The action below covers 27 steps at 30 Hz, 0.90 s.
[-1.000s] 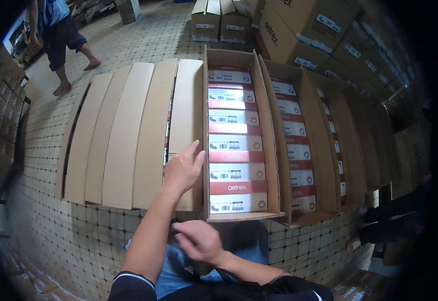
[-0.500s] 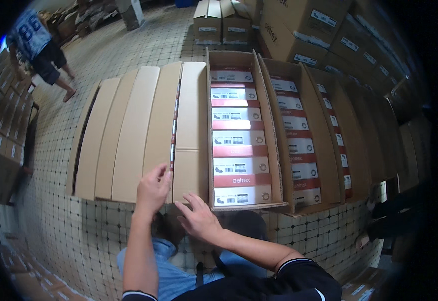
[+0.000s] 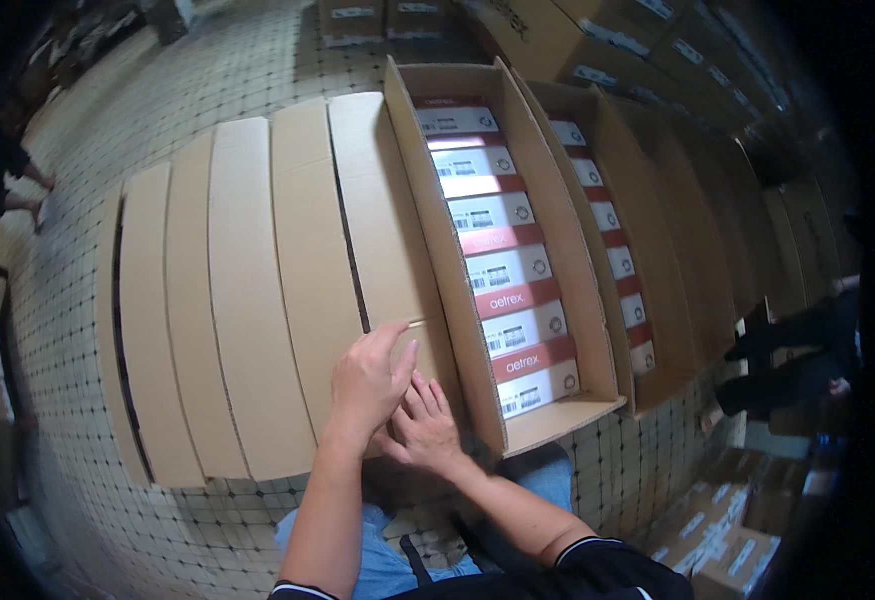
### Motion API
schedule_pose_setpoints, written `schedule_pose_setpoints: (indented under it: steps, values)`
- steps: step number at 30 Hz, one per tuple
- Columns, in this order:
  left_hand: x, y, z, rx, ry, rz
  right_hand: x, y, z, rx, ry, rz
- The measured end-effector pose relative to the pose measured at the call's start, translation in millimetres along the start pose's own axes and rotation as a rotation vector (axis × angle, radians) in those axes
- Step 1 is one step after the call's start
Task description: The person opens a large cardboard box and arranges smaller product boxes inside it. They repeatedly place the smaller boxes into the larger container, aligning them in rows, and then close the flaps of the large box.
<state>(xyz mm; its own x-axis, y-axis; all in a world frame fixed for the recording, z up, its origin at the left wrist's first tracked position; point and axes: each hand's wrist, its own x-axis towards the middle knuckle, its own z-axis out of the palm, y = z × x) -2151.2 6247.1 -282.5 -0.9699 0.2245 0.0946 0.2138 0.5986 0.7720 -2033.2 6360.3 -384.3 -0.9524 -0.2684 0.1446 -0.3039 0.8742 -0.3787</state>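
My left hand lies on the near part of a closed cardboard flap, its fingers apart with nothing visible in them. Just right of it and partly overlapped by it, my right hand rests at the near end of the same carton, fingers spread. Right beside this carton stands an open carton, its flaps upright, with a row of red and white shoeboxes inside. To the left, another closed flap meets the one under my hands along a narrow dark gap.
More closed carton tops line up at the left. Further right, another open carton shows shoeboxes. Stacked cartons stand at the back right. A person's legs are at the right, another person at the far left.
My view has shifted and tilted. My left hand has moved right along the flaps, close to my right hand. The flap gap that showed box labels is narrower.
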Motion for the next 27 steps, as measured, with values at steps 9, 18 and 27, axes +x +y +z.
schedule_pose_setpoints:
  steps: [9,18,27]
  values:
    - [-2.9,-40.8,-14.0,0.010,-0.067,0.031,1.8,2.1,-0.3,0.027,0.043,-0.049]
    - [-62.2,-32.3,-45.1,0.331,-0.318,0.015,-1.3,3.2,-29.1,0.058,-0.095,-0.118]
    - [-121.7,-38.6,-30.1,0.544,-0.493,-0.054,12.7,-1.0,-135.5,-0.234,-0.039,-0.325]
